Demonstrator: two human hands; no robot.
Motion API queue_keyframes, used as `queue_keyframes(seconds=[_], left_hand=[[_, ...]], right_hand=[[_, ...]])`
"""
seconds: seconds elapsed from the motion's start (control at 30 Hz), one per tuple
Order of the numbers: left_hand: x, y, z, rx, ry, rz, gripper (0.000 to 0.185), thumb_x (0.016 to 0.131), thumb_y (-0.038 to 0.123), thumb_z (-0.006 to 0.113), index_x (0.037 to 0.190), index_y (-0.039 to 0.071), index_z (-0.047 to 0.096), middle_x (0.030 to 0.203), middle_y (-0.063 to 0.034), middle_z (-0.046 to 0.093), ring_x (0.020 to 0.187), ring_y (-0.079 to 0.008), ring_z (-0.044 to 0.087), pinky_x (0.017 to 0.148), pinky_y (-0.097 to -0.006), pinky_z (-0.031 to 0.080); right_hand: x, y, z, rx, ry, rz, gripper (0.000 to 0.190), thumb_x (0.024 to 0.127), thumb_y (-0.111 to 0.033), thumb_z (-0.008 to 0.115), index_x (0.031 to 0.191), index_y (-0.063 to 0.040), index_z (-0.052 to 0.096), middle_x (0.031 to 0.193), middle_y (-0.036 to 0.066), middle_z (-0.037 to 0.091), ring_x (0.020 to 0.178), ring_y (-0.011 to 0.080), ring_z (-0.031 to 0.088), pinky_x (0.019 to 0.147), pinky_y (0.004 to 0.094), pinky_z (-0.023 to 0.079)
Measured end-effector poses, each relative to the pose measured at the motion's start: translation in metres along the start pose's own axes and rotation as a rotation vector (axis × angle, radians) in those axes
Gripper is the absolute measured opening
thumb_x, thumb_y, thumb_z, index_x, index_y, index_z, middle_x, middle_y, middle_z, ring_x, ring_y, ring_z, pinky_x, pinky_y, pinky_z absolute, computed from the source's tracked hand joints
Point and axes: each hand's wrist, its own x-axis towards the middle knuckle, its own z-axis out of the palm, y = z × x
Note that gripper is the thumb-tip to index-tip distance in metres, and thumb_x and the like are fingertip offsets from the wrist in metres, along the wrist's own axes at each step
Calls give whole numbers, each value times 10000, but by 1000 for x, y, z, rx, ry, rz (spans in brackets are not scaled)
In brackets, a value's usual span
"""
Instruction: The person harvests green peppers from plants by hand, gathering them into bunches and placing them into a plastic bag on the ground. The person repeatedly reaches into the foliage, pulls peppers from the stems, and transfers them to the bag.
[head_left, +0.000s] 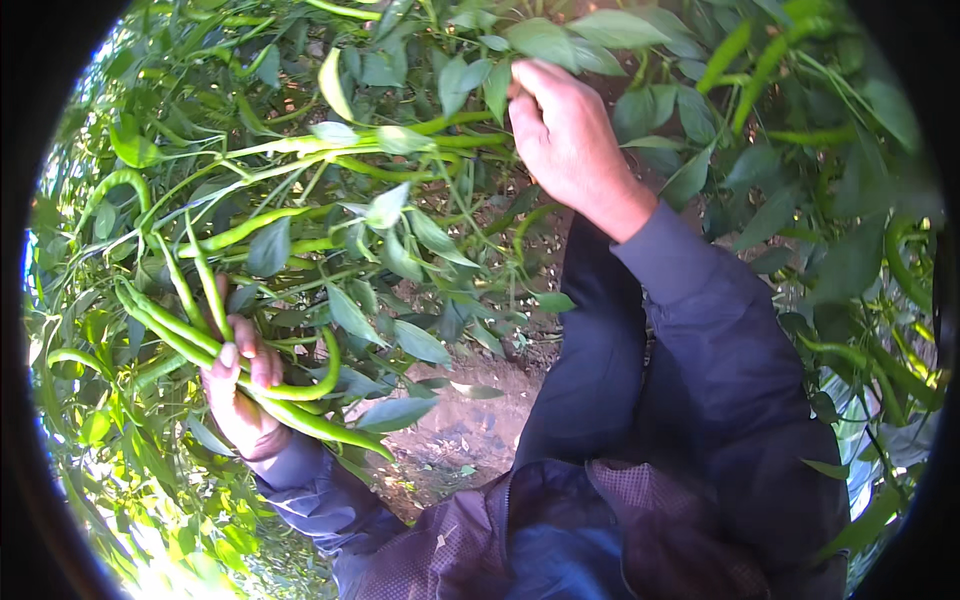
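Observation:
My left hand (241, 409) grips a bunch of several long green chili peppers (326, 429) at the left. The thumb presses across them; some point up and away, and one curls back to the right. My right hand (562, 139) reaches into the pepper plants at the upper middle, its fingers curled inward beside some leaves (499, 88). Leaves and the hand itself hide its fingertips, so I cannot tell whether it holds anything. Just left of it, more green peppers (469, 140) hang along a pale branching stem (300, 159).
Dense pepper foliage (420, 341) surrounds both hands, with more peppers (769, 67) at the upper right. Bare soil (472, 412) shows between the plants and my dark-trousered leg (581, 360). A pale plastic-like sheet or bag (859, 450) lies behind leaves at the right edge.

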Motion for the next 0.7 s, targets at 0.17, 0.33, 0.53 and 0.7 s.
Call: queue_keyframes(seconds=[0.17,0.33,0.53,0.7], left_hand=[[-4,-3,7,-20,63,2,818,919,155,674,1572,-62,231,873,-64,511,533,-101,479,452,-252,434],[-7,-3,10,-60,98,-33,810,895,130,690,1553,-64,259,858,-73,533,510,-119,506,431,-251,434],[-7,-3,11,-58,158,-51,863,860,116,708,1566,-62,244,819,-67,547,509,-122,513,426,-240,437],[-7,-3,11,-71,68,-48,812,898,120,686,1560,-38,243,885,-85,533,496,-117,502,432,-246,436]], right_hand=[[76,23,55,-133,-462,154,318,889,-16,494,1135,80,671,1060,300,695,1001,428,681,896,456,541],[115,30,100,-295,-318,73,215,823,-74,601,953,51,718,984,289,714,936,455,702,852,501,561],[153,17,102,-504,-470,454,267,838,-150,624,1015,-25,779,1097,242,736,1043,404,720,909,436,582],[165,45,119,-587,-619,455,330,867,-186,642,1117,-2,753,1221,244,700,1169,382,675,985,424,548]])
